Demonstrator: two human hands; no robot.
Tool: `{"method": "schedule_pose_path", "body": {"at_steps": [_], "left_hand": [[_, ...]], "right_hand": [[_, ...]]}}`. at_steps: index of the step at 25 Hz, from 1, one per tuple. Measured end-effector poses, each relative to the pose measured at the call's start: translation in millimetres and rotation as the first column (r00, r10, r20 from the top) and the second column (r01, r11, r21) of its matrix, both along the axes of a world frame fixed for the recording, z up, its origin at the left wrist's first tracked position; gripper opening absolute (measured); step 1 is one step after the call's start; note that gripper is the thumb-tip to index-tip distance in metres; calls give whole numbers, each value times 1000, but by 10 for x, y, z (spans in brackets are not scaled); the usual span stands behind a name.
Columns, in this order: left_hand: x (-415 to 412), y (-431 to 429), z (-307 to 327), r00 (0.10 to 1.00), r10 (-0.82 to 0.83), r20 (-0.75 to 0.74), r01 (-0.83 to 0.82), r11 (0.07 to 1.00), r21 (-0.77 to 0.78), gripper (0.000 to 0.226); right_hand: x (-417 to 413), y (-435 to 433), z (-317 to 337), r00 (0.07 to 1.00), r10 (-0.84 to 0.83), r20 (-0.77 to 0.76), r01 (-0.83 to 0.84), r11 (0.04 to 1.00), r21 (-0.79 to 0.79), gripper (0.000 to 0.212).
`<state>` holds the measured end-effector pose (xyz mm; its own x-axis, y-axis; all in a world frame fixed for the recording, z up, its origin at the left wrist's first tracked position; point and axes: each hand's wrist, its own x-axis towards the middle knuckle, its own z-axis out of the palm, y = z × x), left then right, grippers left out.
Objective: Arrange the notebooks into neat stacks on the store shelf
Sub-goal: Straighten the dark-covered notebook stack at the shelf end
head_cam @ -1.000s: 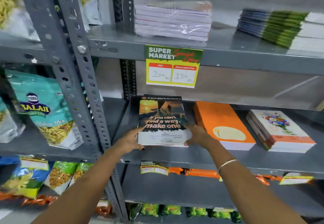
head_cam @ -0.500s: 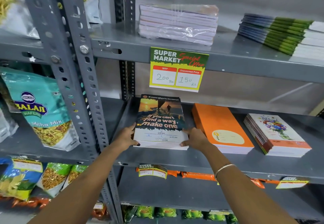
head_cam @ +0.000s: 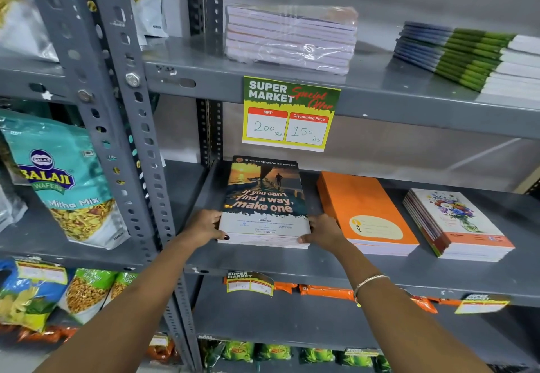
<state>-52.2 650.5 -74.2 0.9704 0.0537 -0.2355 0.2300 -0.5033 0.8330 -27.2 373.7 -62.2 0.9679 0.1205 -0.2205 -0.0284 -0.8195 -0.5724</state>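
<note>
A stack of notebooks with a sunset cover reading "If you can't find a way, make one" (head_cam: pixel 264 197) lies flat on the grey middle shelf (head_cam: pixel 263 264). My left hand (head_cam: pixel 204 226) grips the stack's near left corner and my right hand (head_cam: pixel 323 231) grips its near right corner. To the right lie an orange notebook stack (head_cam: pixel 365 212) and a floral-cover stack (head_cam: pixel 458 223). On the shelf above sit a plastic-wrapped pack of notebooks (head_cam: pixel 292 38) and a fanned green-spined stack (head_cam: pixel 473 57).
A yellow price tag (head_cam: pixel 290 114) hangs from the upper shelf's edge above the held stack. A perforated grey upright (head_cam: pixel 128 138) stands just left of my left hand. Snack bags (head_cam: pixel 64 179) fill the left rack. Orange packets (head_cam: pixel 324 290) lie on the lower shelf.
The sunset-cover stack has slid slightly left and squared up between my hands. My view has tilted a little, so the shelves sit lower in the frame.
</note>
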Motion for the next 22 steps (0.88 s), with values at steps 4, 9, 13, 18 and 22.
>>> {"method": "schedule_pose_path", "body": {"at_steps": [4,9,13,18,22], "left_hand": [[6,-3,-5,1000,-6,-10,6,1000,-8,61],[1,-13,-14,1000,-3,-9,2,1000,-26,59],[11,21,-59,1000,-4,20,5,1000,-17,59],[21,26,-79,999,-12,30,12,1000,8,58],[26,48,-74,999,-15,38,13,999,40,59]], "right_hand": [[3,-26,-22,1000,-16,-19,17,998,57,52],[-11,-29,-55,1000,-17,-12,18,997,80,51],[-13,-36,-72,1000,-22,2,22,996,84,52],[-16,-30,-62,999,-36,-13,37,996,76,52],[-36,-11,-30,997,-68,-25,70,993,92,51]]}}
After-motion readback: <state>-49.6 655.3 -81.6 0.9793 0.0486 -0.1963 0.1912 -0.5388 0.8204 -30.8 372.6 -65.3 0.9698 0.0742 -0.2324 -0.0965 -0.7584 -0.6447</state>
